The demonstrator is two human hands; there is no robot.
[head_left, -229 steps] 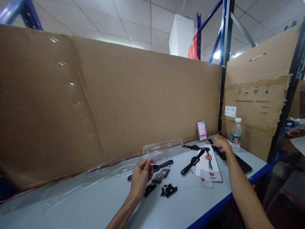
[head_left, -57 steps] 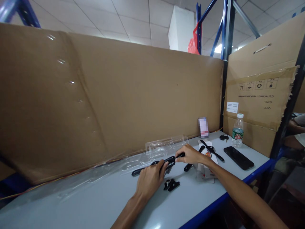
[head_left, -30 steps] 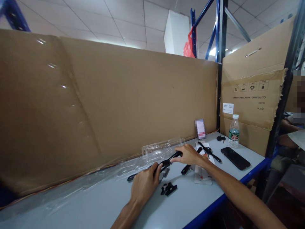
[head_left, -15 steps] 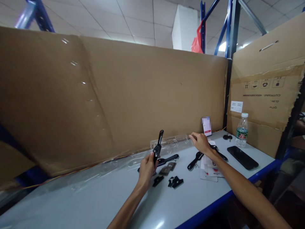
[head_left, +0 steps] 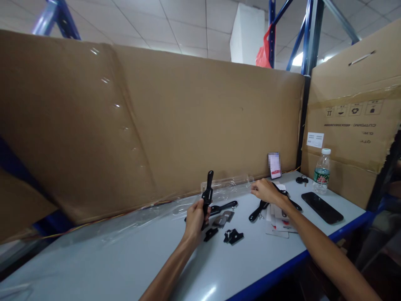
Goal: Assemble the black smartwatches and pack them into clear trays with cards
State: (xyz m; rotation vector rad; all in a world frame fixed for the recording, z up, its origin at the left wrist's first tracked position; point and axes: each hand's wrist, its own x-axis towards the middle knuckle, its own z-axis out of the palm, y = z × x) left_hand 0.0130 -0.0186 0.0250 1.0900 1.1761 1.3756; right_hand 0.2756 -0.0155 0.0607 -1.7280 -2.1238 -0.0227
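My left hand [head_left: 194, 220] is wrapped around a black spokeshave [head_left: 208, 193], its upper handle pointing upward. My right hand [head_left: 263, 191] hangs above the table with fingers pinched together; whatever is between them is too small to make out. Under and behind my left hand lies another black spokeshave [head_left: 228, 205]. Beside it are flat grey blades [head_left: 223, 219] and black cap pieces [head_left: 233, 237]. More black spokeshaves [head_left: 258, 210] rest under my right forearm, close to some printed cards [head_left: 275, 226].
Clear plastic packaging [head_left: 230, 186] leans along the cardboard wall [head_left: 203, 125]. To the right are a dark phone [head_left: 322, 207], a water bottle [head_left: 322, 172], keys [head_left: 302, 180] and a propped phone with a lit screen [head_left: 275, 165]. A blue edge [head_left: 269, 276] borders the table.
The spokeshave in my left hand has turned more upright. My right hand has come slightly lower, its fingers closer together. The whole view has shifted a little.
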